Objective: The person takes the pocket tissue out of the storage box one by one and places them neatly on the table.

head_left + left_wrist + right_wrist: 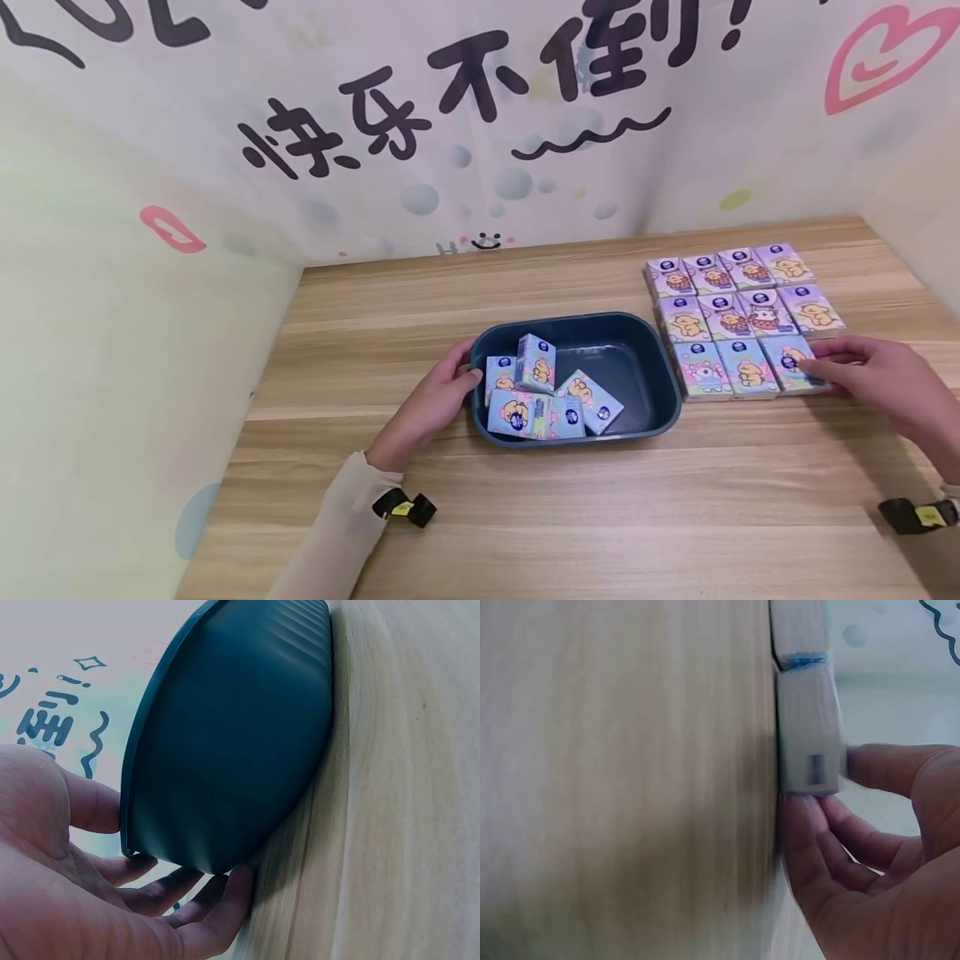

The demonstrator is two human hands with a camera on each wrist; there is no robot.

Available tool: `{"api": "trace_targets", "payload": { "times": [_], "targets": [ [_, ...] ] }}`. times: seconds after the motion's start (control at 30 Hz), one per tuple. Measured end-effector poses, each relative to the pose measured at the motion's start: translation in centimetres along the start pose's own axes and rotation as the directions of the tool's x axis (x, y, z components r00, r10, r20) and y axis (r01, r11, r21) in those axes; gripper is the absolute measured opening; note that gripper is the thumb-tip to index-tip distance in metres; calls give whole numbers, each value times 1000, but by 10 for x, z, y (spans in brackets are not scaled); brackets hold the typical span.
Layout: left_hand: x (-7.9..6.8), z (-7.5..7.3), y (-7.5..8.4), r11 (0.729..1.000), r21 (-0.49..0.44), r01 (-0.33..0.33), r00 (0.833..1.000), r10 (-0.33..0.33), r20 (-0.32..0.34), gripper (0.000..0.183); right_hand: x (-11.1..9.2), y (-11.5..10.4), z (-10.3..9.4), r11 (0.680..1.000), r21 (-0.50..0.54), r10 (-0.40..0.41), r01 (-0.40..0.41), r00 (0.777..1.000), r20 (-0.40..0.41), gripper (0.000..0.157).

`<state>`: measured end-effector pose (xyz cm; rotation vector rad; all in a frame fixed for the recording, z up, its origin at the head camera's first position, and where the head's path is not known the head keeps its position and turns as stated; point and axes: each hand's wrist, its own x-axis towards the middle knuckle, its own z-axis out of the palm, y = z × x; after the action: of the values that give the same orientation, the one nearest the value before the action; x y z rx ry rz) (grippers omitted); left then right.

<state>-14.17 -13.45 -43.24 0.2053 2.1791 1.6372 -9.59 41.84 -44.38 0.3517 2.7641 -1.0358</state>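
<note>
The right hand (881,375) has its thumb on the top face of a tissue pack (786,367) at the right end of the lowest row, right of the frame, with its other fingers bent against the near end; thumb and fingers grip it. The left hand (438,396) grips the left end of a dark blue tub (628,383) in the middle of the frame, thumb at the rim, fingers against the outer wall. The tub's right rim sits just beside the rows of packs (723,315); whether they touch, I cannot tell. Wood-grained worktop (600,517) spreads from both down to the bottom of the frame, and a strip of it runs behind them to the printed backdrop (465,179). The gripped pack lies flat, printed face up, its long axis leaning toward the upper left. The tub runs lengthwise left to right, with loose packs (517,414) lying at different angles, mostly in its left half.
</note>
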Motion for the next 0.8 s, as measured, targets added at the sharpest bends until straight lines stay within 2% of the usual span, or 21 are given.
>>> {"api": "trace_targets", "payload": {
  "times": [0.27,0.4,0.57,0.67,0.8],
  "targets": [
    [0,0,-1,1000,3,1,1000,-1,-2,53,-6,-27,1,990,-141,-49,31,991,-125,44],
    [0,0,-1,1000,8,1,1000,-1,-2,54,-6,-55,9,980,-166,-133,108,980,-149,37],
    [0,0,-2,1000,10,3,1000,-3,-6,53,-5,-96,25,952,-165,-279,259,954,-107,28],
    [0,-1,-2,1000,9,3,1000,-3,-4,54,-4,-121,35,920,-160,-372,358,926,-65,24],
    [0,-1,-2,1000,13,7,1000,-7,-1,54,-4,-154,49,882,-166,-448,442,894,1,17]
  ]
}}
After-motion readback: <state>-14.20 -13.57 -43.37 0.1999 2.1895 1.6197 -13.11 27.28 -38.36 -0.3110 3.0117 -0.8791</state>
